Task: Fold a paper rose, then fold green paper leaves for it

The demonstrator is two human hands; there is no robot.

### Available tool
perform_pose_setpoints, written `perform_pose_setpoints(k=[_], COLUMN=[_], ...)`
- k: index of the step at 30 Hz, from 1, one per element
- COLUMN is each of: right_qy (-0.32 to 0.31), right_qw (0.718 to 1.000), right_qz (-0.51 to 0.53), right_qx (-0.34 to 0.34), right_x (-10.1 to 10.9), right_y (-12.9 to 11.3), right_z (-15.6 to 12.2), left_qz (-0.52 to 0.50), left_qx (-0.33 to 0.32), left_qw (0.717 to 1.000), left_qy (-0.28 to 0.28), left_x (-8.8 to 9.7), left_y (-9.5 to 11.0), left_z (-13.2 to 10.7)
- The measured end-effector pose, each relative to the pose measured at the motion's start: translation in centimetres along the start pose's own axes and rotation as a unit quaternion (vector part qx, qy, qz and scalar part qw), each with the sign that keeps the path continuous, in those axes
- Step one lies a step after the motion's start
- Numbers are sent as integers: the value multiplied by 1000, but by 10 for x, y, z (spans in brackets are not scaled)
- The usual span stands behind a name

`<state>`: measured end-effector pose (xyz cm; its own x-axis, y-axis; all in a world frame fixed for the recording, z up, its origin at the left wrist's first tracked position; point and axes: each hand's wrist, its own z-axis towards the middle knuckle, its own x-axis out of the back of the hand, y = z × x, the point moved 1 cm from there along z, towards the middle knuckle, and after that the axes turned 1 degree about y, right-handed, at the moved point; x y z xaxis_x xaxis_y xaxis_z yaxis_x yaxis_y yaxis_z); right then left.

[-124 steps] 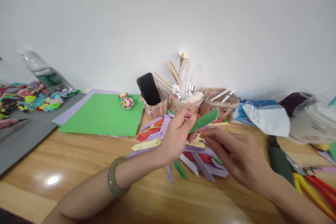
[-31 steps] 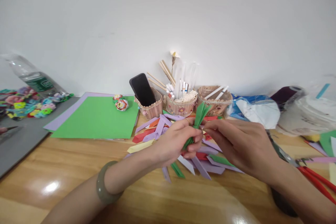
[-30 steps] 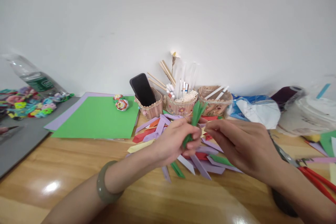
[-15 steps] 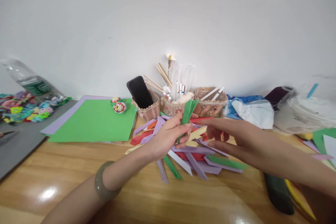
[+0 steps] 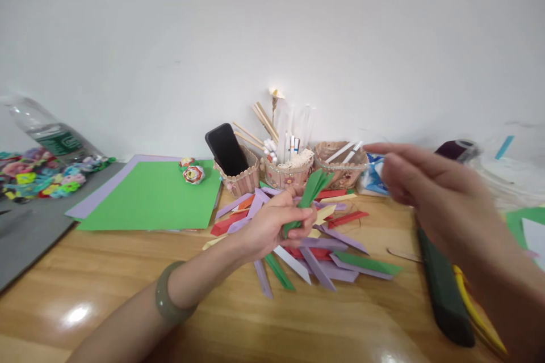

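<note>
My left hand (image 5: 283, 220) is closed around a bundle of folded green paper strips (image 5: 315, 188), whose ends fan out above the fingers. Under and around that hand lies a loose pile of folded paper strips (image 5: 317, 266) in purple, red, yellow, white and green. My right hand (image 5: 419, 178) is raised to the right of the pile, blurred, with thumb and index finger drawn together. Whatever it pinches is too thin or hidden to make out. A fine dark thread (image 5: 355, 221) shows faintly near a red strip.
Decorated baskets (image 5: 289, 176) stand by the wall with sticks, pens and a phone (image 5: 227, 149). Green paper sheets (image 5: 153, 195) lie left, with two paper rosettes (image 5: 195, 174) on them. A plastic bottle (image 5: 59, 139) leans farther left. A dark green object (image 5: 445, 289) and yellow handle (image 5: 479, 315) lie right.
My right hand has moved away from the bundle, to the right and upward. My left hand stays in place, with the green bundle tilted more to the right.
</note>
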<state>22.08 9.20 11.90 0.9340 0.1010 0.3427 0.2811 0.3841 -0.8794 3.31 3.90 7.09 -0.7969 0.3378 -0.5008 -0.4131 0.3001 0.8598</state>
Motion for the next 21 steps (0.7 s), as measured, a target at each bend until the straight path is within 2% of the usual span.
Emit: perform_pose_setpoints(k=[2,4,6,11,15,21], right_qy=[-124,-244,-303,-300,-259,-248], right_qw=[992,967,947,950,963,963], right_qz=[7,57,96,81,70,100], right_qx=[-16,-38,-44,-24,-9,-16], right_x=[-8,-16,-22,-25,-27,-31], right_y=[3,7,10,11,7,6], right_z=[-1,-2,-4,-7,-10,-11], left_qz=[-45,-86,-110,-84,-42,-46], left_qx=[43,83,112,121,102,100], left_qw=[996,985,975,971,980,984], left_qy=[-68,-122,-158,-190,-169,-143], left_x=[-1,-2,-3,-5,-8,-11], left_y=[0,0,-1,-3,-6,-6], left_z=[-1,-3,-4,-8,-10,-12])
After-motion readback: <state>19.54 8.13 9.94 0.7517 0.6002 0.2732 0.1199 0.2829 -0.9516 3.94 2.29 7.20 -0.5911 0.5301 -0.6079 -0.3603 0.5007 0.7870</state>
